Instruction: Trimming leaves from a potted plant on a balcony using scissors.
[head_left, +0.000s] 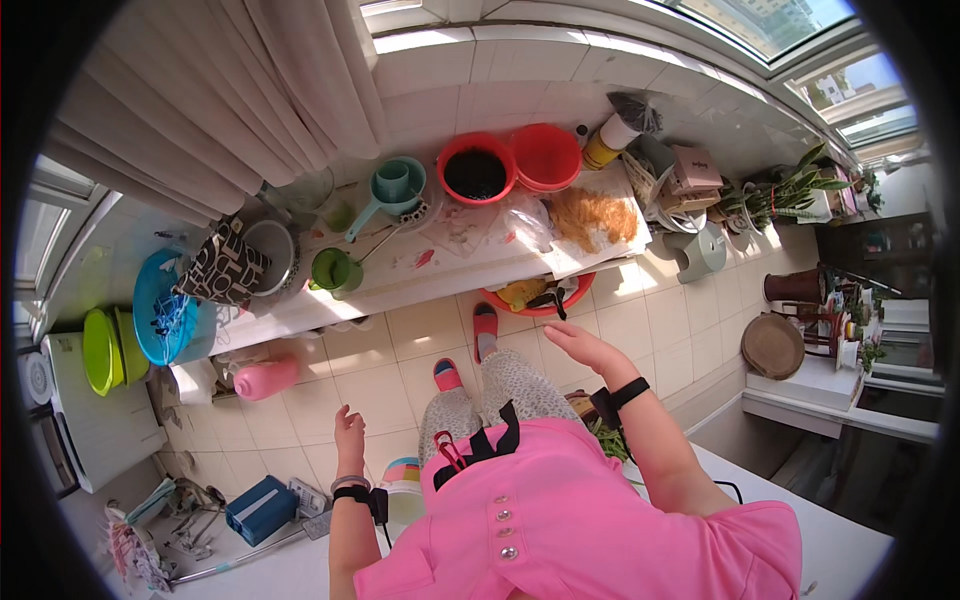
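Observation:
My left hand (349, 427) is raised over the tiled floor, its fingers loosely bent and nothing in it. Out in front, my right hand (579, 346) is extended with fingers held together and nothing visible in it. It is nearest to a red basin (583, 289) on the floor, which holds yellow and black items. Beyond stands a long covered table (300, 319) bearing a red basin of dark contents (444, 154), another red basin (574, 150), a teal dipper (361, 219), a green cup (336, 271) and a brown fibrous heap (592, 217) on paper.
A pink plastic container (266, 376) lies by the table's front edge. A blue basin (144, 319) and lime-green basins (100, 352) are at the left. A grey-green bin (703, 253) and potted plants (780, 191) stand at the right. A blue box (261, 510) sits behind my left hand.

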